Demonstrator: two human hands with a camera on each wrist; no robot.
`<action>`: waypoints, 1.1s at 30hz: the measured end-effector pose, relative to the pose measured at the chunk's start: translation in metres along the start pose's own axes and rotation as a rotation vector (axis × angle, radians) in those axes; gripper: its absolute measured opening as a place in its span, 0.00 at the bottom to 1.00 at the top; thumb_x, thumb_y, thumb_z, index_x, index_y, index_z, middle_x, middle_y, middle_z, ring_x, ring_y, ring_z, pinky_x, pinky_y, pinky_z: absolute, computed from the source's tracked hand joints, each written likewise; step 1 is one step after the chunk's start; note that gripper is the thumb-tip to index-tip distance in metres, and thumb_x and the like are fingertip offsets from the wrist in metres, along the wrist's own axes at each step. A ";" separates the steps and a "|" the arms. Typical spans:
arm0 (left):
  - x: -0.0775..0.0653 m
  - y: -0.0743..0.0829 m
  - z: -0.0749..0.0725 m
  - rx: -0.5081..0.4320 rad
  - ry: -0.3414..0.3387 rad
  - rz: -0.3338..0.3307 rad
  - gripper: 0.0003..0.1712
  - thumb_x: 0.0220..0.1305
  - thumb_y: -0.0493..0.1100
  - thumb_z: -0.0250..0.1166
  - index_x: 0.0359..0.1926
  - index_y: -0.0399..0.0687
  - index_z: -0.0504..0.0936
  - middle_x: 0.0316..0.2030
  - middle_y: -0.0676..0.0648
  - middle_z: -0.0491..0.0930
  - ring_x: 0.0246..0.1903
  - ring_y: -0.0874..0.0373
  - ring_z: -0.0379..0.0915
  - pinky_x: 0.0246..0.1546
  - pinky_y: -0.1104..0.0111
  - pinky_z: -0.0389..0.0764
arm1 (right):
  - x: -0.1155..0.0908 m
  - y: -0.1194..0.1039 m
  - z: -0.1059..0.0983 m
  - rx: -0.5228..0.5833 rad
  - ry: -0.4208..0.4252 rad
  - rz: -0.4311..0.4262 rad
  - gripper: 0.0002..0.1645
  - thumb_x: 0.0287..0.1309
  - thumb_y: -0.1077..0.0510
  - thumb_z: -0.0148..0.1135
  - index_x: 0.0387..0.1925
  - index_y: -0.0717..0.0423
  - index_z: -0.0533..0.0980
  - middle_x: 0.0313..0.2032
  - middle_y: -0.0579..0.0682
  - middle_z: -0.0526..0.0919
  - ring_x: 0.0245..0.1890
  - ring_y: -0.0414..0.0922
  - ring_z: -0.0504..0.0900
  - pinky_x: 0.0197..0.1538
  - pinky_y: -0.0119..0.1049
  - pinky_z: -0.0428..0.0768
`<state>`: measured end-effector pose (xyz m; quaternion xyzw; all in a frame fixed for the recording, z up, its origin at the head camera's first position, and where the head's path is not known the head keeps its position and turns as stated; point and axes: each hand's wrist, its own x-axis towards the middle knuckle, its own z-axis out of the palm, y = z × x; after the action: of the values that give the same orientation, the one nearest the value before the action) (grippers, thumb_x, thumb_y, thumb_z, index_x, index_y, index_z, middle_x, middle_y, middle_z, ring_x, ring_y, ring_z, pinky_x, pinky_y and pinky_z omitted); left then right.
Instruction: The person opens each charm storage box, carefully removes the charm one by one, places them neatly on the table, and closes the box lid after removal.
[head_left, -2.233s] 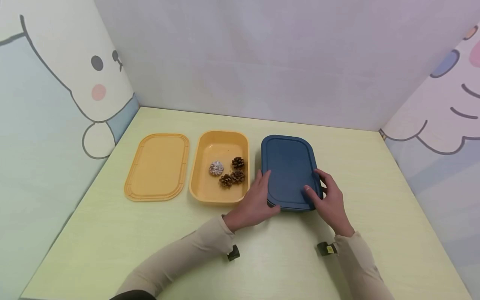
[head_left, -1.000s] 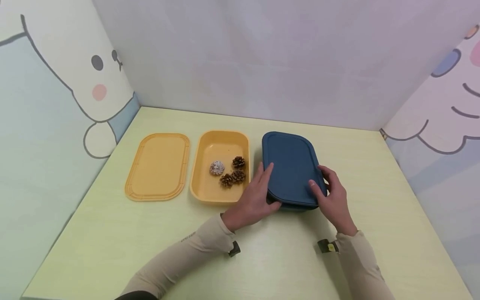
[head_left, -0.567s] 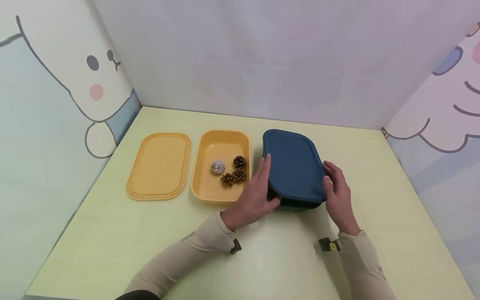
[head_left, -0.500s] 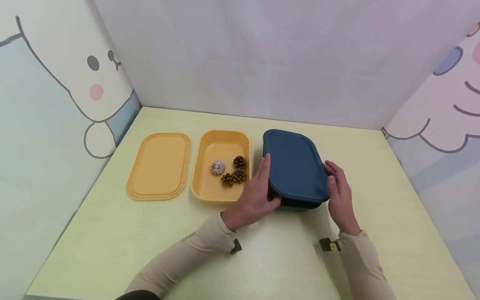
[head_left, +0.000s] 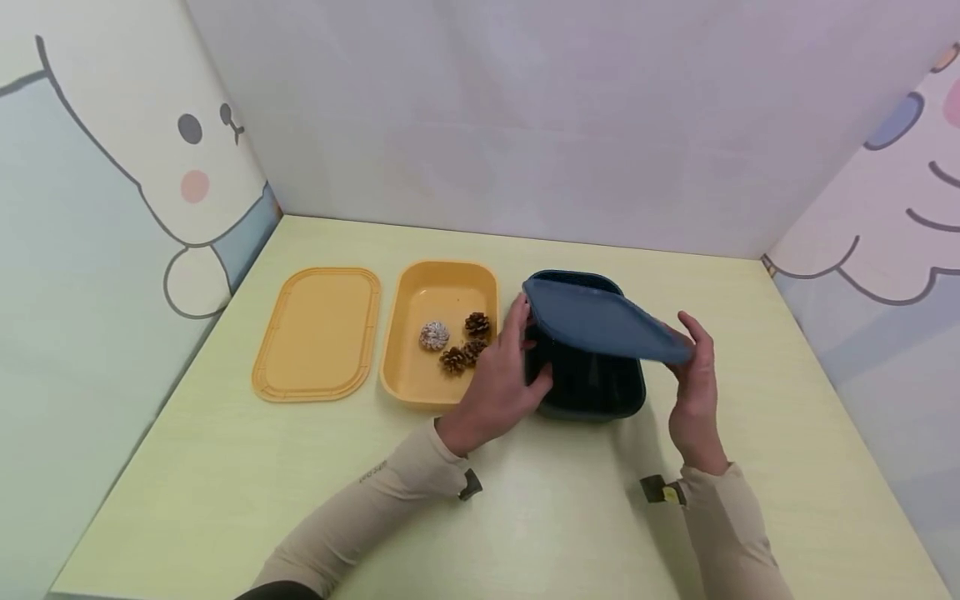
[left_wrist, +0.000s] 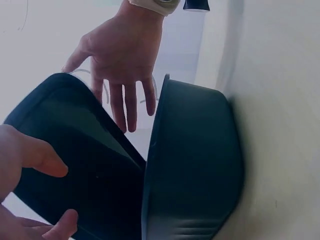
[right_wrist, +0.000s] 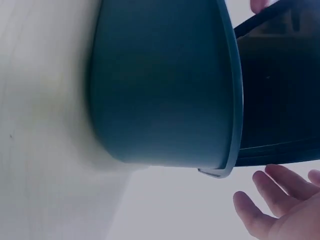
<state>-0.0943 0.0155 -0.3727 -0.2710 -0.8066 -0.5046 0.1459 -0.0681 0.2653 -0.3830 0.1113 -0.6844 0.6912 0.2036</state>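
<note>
A dark blue lid (head_left: 600,321) tilts over a matching blue box (head_left: 592,400), its right side raised and its left side low. Part of the box's inside shows, dark, beneath it. My right hand (head_left: 696,404) supports the lid's raised right edge; in the left wrist view its fingers look nearly straight, the thumb at the lid's corner. My left hand (head_left: 491,387) is at the lid's left side, index finger touching the edge and other fingertips under it, loosely bent. In the left wrist view the left thumb (left_wrist: 47,160) shows before the lid's underside.
Left of the blue box stands a yellow box (head_left: 405,375) holding several pine cones (head_left: 453,360), one of them whitish (head_left: 433,336). A yellow lid (head_left: 318,333) lies flat farther left. Printed walls (head_left: 487,125) bound the table (head_left: 337,467) at the back and sides.
The blue lid has come off the box's near end, and its right side has risen steeply, following my right hand up and rightward. My left hand has shifted slightly left.
</note>
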 end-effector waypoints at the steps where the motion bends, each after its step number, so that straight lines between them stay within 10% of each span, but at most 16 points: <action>1: 0.000 0.000 0.000 0.001 0.011 0.012 0.53 0.57 0.30 0.69 0.77 0.31 0.47 0.67 0.33 0.70 0.61 0.45 0.77 0.53 0.64 0.85 | 0.000 0.000 0.000 0.004 0.001 -0.021 0.37 0.77 0.38 0.39 0.74 0.59 0.59 0.58 0.43 0.81 0.60 0.36 0.77 0.62 0.27 0.69; 17: 0.010 0.002 -0.009 -0.007 0.168 0.164 0.43 0.58 0.33 0.69 0.74 0.38 0.63 0.67 0.41 0.76 0.70 0.48 0.67 0.72 0.57 0.69 | 0.005 -0.011 0.007 0.230 0.038 -0.154 0.35 0.72 0.45 0.54 0.70 0.63 0.61 0.65 0.57 0.71 0.67 0.49 0.76 0.71 0.32 0.72; 21: 0.012 0.002 -0.010 -0.060 0.166 0.176 0.44 0.57 0.33 0.69 0.74 0.39 0.63 0.67 0.41 0.76 0.49 0.57 0.84 0.42 0.76 0.81 | 0.005 -0.014 0.008 0.240 0.033 -0.172 0.34 0.73 0.47 0.54 0.68 0.66 0.64 0.66 0.58 0.69 0.66 0.49 0.78 0.72 0.35 0.72; 25: 0.012 0.003 -0.010 -0.096 0.170 0.169 0.43 0.58 0.34 0.68 0.74 0.41 0.63 0.66 0.41 0.76 0.24 0.59 0.79 0.15 0.78 0.57 | 0.006 -0.016 0.008 0.166 0.035 -0.171 0.33 0.73 0.49 0.52 0.68 0.67 0.63 0.68 0.58 0.67 0.67 0.48 0.77 0.72 0.36 0.72; 30: 0.012 0.004 -0.010 -0.133 0.180 0.160 0.42 0.58 0.34 0.67 0.74 0.41 0.65 0.65 0.42 0.77 0.60 0.53 0.80 0.29 0.81 0.75 | 0.006 -0.018 0.008 0.086 0.051 -0.157 0.29 0.72 0.56 0.50 0.68 0.65 0.64 0.68 0.56 0.64 0.66 0.50 0.73 0.67 0.31 0.76; 33: 0.013 0.003 -0.010 -0.171 0.179 0.128 0.41 0.58 0.33 0.68 0.73 0.42 0.66 0.65 0.43 0.78 0.62 0.54 0.79 0.50 0.75 0.83 | 0.006 -0.018 0.008 0.024 0.051 -0.168 0.28 0.70 0.65 0.48 0.69 0.67 0.64 0.66 0.55 0.64 0.64 0.50 0.73 0.65 0.28 0.76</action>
<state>-0.1037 0.0110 -0.3596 -0.2875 -0.7254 -0.5834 0.2253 -0.0666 0.2577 -0.3635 0.1528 -0.6590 0.6824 0.2769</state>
